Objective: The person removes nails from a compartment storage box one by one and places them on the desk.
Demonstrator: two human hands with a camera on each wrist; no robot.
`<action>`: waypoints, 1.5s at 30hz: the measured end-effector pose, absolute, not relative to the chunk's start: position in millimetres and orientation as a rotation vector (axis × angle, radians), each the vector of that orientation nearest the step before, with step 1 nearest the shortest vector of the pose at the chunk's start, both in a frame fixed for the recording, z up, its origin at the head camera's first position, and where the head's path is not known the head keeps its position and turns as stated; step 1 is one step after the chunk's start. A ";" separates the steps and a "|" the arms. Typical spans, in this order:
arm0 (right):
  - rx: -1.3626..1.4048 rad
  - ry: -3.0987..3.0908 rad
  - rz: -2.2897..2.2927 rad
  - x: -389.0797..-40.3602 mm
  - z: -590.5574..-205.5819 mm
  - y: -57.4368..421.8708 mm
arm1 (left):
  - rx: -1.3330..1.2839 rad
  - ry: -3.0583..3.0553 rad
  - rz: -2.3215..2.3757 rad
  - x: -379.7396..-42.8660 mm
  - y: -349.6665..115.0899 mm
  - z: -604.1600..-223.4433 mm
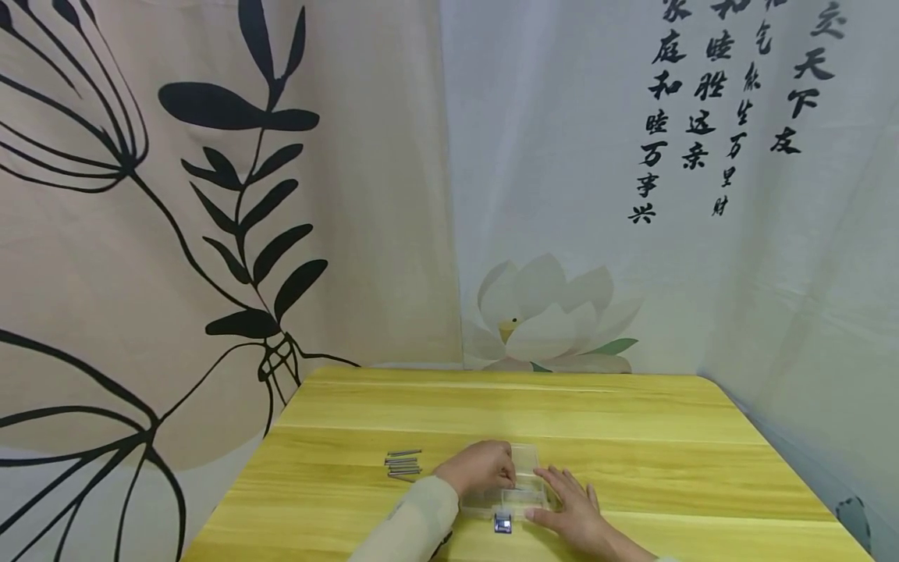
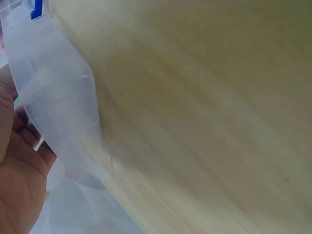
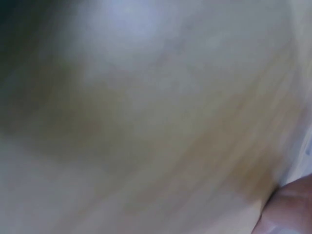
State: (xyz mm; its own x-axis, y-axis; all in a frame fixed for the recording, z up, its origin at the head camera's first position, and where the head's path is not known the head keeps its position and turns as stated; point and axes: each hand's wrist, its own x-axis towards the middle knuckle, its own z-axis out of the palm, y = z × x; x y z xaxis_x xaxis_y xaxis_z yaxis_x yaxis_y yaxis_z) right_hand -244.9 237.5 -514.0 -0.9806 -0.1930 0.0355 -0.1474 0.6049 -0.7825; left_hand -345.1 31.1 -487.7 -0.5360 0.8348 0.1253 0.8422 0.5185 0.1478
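Note:
A clear plastic box [image 1: 525, 457] with compartments lies on the table, its lid apparently folded back. My left hand [image 1: 485, 467] reaches over the box from the left with bent fingers pointing down into it; whether they pinch something small is hidden. In the left wrist view the translucent box wall [image 2: 58, 87] stands beside the left palm [image 2: 22, 185]. My right hand [image 1: 576, 511] has its fingers spread against the box's right side. A small blue-and-silver piece [image 1: 502, 522] shows at the near edge of the box.
Several thin metal nails or pins [image 1: 403, 466] lie in a rough row to the left of the box. The wooden table [image 1: 667, 453] has its far edge close to a printed curtain [image 1: 379, 195]. A dark thing [image 1: 442, 542] shows partly behind the left sleeve.

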 end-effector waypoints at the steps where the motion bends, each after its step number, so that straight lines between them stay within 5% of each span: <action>1: -0.295 2.766 -1.341 -244.8 -514.0 237.6 | -1.496 -2.708 -0.298 -345.0 31.2 -487.5; 45: -0.281 2.760 -1.343 -245.2 -513.7 238.5 | -1.544 -2.593 -0.151 -341.0 16.3 -484.4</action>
